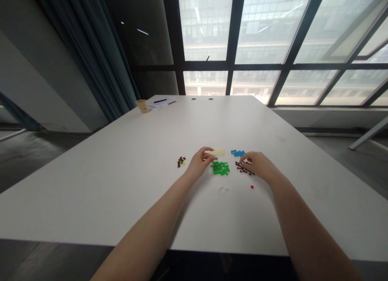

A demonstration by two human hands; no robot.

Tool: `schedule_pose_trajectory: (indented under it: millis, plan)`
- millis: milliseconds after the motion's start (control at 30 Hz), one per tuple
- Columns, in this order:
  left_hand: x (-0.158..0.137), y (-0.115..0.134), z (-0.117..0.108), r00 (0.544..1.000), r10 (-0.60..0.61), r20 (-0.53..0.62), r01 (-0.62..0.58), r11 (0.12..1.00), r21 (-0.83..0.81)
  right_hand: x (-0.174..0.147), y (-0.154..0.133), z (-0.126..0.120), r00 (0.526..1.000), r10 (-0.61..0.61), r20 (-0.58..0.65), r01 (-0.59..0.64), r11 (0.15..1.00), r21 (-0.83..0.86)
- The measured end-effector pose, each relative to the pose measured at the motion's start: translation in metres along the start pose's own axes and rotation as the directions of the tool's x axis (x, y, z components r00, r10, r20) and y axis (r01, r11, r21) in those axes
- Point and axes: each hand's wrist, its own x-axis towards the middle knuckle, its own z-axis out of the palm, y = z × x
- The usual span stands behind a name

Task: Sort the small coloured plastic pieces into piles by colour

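Note:
Small toy building bricks lie sorted by colour on the white table. My left hand hovers by the left edge of the green bricks, its fingers curved and apart, with nothing visible between them. Just beyond its fingertips are pale yellow bricks, partly covered by the hand. My right hand is over the dark brown bricks, thumb and fingertips drawn together among them; whatever they pinch is too small to make out. Blue bricks sit just past the right hand.
A mixed heap of small bricks lies left of my left hand. Nearer me are a few white or clear pieces and one red piece. A paper cup, papers and a blue pen occupy the far left corner.

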Motion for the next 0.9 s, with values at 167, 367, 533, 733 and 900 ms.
schedule_pose_trajectory:
  millis: [167, 367, 533, 733, 900]
  plan:
    - [-0.001, 0.002, -0.001, 1.000, -0.008, 0.024, 0.007, 0.999, 0.048, -0.005, 0.009, -0.003, 0.959, 0.210, 0.190, -0.180, 0.970, -0.162]
    - [-0.001, -0.001, 0.000, 0.999, 0.000, 0.051, -0.006, 0.995, 0.102, -0.006, 0.002, 0.001, 0.930, 0.284, 0.232, -0.232, 0.946, -0.227]
    - [0.001, 0.003, -0.006, 0.999, 0.046, -0.024, -0.041, 0.979, 0.200, -0.006, 0.004, -0.004, 0.950, 0.264, 0.168, -0.228, 0.951, -0.208]
    - [0.006, 0.013, -0.042, 0.908, 0.146, -0.392, 0.106, 0.825, 0.554, -0.007, 0.003, -0.003, 0.931, 0.303, 0.205, -0.256, 0.939, -0.228]
    - [0.005, 0.015, -0.072, 0.839, 0.013, -0.544, 0.457, 0.526, 0.717, -0.005, 0.006, 0.001, 0.934, 0.300, 0.193, -0.260, 0.943, -0.210]
